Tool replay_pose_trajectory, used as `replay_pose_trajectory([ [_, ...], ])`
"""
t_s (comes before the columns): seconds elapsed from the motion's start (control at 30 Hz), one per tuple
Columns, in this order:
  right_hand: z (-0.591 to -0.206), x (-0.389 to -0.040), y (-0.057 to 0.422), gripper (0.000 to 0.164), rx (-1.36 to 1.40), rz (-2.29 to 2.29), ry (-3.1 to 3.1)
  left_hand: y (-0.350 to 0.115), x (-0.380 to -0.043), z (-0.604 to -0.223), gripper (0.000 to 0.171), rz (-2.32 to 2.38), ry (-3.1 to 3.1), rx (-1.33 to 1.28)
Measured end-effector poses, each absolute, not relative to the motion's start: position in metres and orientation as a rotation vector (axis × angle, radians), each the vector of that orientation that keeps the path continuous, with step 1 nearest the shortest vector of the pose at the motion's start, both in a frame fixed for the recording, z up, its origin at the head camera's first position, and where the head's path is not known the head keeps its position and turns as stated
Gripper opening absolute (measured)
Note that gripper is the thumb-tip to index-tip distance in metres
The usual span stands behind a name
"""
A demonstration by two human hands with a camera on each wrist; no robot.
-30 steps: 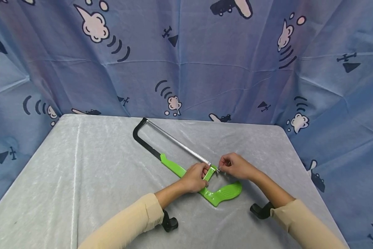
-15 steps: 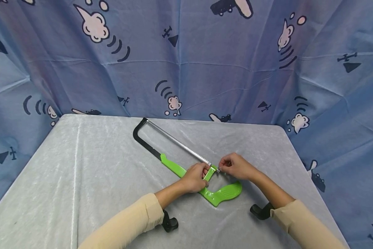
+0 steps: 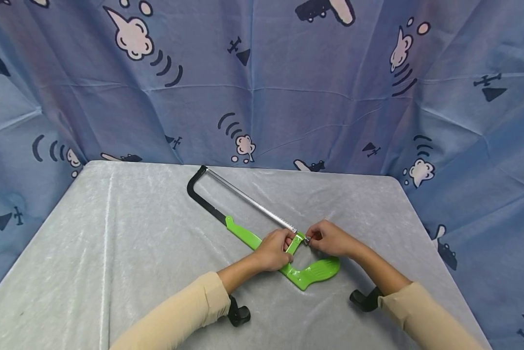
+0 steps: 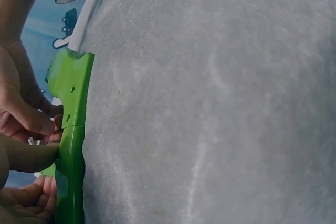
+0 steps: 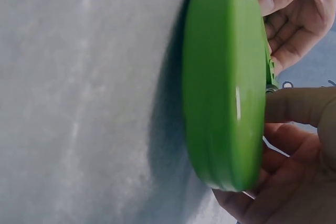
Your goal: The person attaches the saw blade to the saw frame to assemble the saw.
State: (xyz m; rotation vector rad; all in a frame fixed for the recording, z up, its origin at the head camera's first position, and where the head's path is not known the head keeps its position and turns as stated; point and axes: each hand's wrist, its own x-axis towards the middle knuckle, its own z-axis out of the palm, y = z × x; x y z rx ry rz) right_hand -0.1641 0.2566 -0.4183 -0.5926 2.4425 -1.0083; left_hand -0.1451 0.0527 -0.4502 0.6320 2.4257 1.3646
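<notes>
One hacksaw (image 3: pixel 243 235) lies gripped between left fingers (image 3: pixel 284 234); right fingers (image 3: pixel 317 232) pinch its wingnut (image 3: pixel 306 240).

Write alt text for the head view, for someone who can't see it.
A person's left grip holds a green-and-black saw, while the right grip seems to pinch the metal nut near the blade's closer end. Behind the grey table hangs a patterned blue curtain.

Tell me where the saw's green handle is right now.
In the head view, the green handle is right of and below centre, at the lower right end of the saw, just below the right grip in the picture.
</notes>
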Motion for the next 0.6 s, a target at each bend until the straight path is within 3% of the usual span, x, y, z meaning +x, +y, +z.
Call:
replay_pose_trajectory([
  [0.27,-0.416,-0.161,0.251,0.001,-0.553,-0.981,2.413,0.053,-0.145,-0.449,0.043,1.36,2.427,0.618],
  [0.6,-0.418,-0.158,0.24,0.019,-0.429,-0.839,2.536,0.053,-0.145,-0.45,0.041,1.371,2.418,0.629],
])
